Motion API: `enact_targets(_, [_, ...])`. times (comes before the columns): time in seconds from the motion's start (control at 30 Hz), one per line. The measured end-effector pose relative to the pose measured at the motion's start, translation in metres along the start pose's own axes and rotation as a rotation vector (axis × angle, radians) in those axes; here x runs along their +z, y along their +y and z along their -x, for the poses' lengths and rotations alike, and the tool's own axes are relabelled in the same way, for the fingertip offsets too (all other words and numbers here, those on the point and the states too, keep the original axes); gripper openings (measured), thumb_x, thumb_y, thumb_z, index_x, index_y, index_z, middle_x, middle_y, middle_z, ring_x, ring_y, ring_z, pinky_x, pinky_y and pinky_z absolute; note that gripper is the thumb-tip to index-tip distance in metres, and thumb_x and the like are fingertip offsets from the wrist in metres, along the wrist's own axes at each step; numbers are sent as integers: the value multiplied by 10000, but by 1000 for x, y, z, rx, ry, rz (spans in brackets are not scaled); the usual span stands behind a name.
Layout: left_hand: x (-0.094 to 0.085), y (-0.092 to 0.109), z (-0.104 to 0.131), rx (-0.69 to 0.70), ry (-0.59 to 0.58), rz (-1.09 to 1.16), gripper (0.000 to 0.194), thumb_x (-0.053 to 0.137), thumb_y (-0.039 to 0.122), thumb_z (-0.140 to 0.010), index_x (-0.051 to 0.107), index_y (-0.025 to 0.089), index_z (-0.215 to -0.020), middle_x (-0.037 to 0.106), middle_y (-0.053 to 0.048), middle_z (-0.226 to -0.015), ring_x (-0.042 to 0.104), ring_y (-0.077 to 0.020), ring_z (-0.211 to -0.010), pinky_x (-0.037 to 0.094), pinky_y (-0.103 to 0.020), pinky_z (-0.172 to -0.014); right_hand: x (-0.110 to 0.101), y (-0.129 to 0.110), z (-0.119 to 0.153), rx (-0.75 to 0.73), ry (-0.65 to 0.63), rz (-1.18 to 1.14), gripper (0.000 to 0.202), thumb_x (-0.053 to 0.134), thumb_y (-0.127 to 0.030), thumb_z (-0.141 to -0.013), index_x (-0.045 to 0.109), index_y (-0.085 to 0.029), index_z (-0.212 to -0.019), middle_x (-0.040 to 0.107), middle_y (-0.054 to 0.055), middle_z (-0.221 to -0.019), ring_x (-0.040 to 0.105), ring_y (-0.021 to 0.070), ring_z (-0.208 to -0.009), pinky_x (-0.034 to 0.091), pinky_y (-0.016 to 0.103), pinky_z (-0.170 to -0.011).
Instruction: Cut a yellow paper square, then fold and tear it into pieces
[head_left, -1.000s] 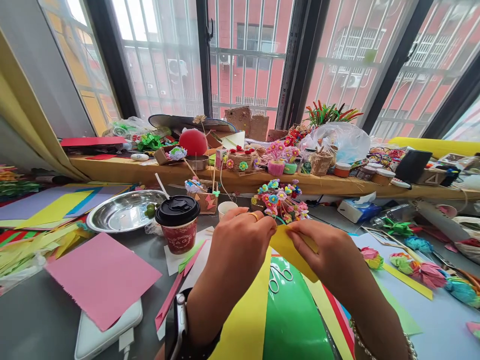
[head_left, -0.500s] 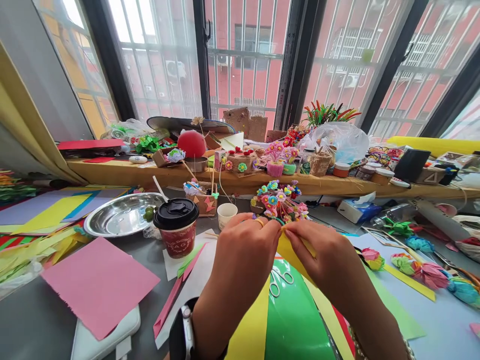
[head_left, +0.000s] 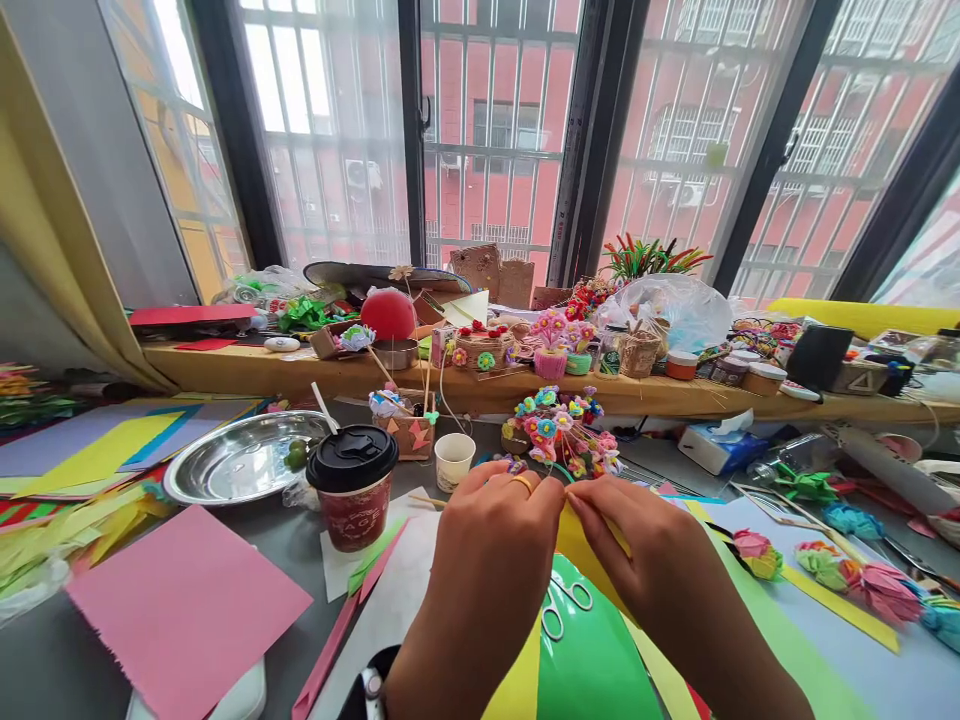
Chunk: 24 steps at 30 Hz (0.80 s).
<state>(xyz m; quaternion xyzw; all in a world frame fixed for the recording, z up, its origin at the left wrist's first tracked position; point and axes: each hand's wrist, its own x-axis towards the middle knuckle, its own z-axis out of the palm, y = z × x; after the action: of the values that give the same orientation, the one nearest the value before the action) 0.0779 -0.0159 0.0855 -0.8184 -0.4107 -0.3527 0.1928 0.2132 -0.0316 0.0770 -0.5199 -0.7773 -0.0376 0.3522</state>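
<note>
A sheet of yellow paper (head_left: pixel 589 545) hangs between my hands, mostly covered by them. My left hand (head_left: pixel 506 530), with a ring on one finger, is closed on its upper edge; the fingertips are turned away from view. Right beside it, my right hand (head_left: pixel 637 535) pinches the same edge between thumb and fingers. Both sets of fingertips nearly touch. Below them lies a shiny green surface (head_left: pixel 592 650) with a pair of scissors (head_left: pixel 553 618) on it, blades hidden behind my left hand and the paper.
To the left stand a lidded coffee cup (head_left: pixel 351 510), a steel plate (head_left: pixel 187 480) with green fruit and a pink paper sheet (head_left: pixel 187 615). Ahead are a paper cup (head_left: pixel 454 462) and small craft flowers (head_left: pixel 555 425). Crepe paper flowers (head_left: pixel 885 590) lie at right.
The camera has tilted up a little, so the scene sits lower in view. Both hands keep their grip on the yellow paper at nearly the same spot.
</note>
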Motion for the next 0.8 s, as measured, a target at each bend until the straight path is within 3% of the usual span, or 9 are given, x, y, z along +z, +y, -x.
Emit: enact_targets(0.8, [-8, 1, 2, -9, -129, 20, 182, 515, 95, -723, 596, 203, -600, 601, 21, -496, 537, -163, -509, 454, -320, -655, -6, -4, 4, 46, -95, -1, 243, 366, -176, -832, 602, -177, -774, 638, 48, -737, 590, 217, -682, 434, 339, -596])
